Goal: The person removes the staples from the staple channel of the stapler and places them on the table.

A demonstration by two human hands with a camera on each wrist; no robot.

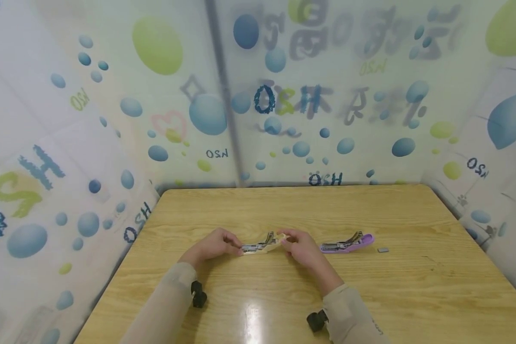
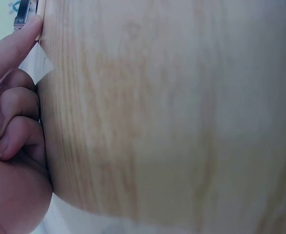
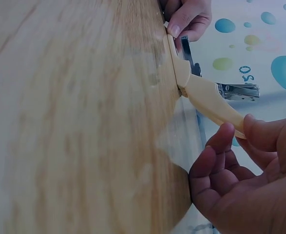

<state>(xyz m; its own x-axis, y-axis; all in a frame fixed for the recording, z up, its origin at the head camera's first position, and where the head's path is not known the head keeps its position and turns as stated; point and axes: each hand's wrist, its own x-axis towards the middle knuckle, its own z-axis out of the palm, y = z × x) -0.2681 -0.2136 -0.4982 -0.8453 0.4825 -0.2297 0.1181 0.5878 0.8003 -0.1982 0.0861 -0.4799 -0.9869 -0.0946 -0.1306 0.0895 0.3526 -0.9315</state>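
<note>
A cream stapler [image 1: 270, 247], its top swung open and its metal parts bare, lies between both hands on the wooden table. My left hand [image 1: 215, 244] pinches its left end, with the thumb on the base in the right wrist view. At the other end, my right hand [image 1: 304, 248] grips the tip of the cream cover [image 3: 208, 97] between thumb and fingers. In the left wrist view, only a bit of the stapler shows beyond the left hand [image 2: 16, 105], whose other fingers are curled. A metal arm [image 3: 240, 91] sticks out from the cover.
Right of the right hand lies a purple stapler [image 1: 356, 245], opened the same way. Beside it is a small grey strip [image 1: 383, 250], perhaps staples. The wooden table [image 1: 284, 205] ends at a patterned curtain [image 1: 348, 119] behind.
</note>
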